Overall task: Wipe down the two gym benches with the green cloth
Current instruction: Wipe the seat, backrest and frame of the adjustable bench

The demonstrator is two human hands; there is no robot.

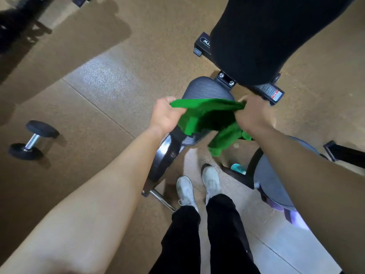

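the left hand point(165, 115) and the right hand point(249, 115) hold the green cloth point(207, 112) up between them. the left hand's fingers are curled round one end of its top edge. the right hand pinches the other end, with a fingertip showing above the fabric. that edge runs nearly taut from grip to grip. the rest sags below it in folds, and a loose tail hangs under the right hand.

straight behind the stretched cloth lies the bench's ribbed dark grey seat pad point(205, 87), its near end hidden by the fabric. whether the cloth brushes the pad cannot be told. beyond the right hand the black back pad point(266, 36) fills the far corner of the view, and a warning label point(275, 93) sits on the frame just past that hand's knuckles. under the left wrist the bench's glossy black frame point(165, 155) curves down to the floor point(98, 95).

beneath the right forearm is a grey rounded pad point(270, 180), partly covered by the arm; what it belongs to cannot be told. a teal object point(238, 167) lies below the cloth's hanging tail. nearer the body than the grip are white shoes point(185, 189) and black trousers point(223, 224). well out to the left of the left hand a dumbbell point(32, 140) lies on the brown speckled flooring.
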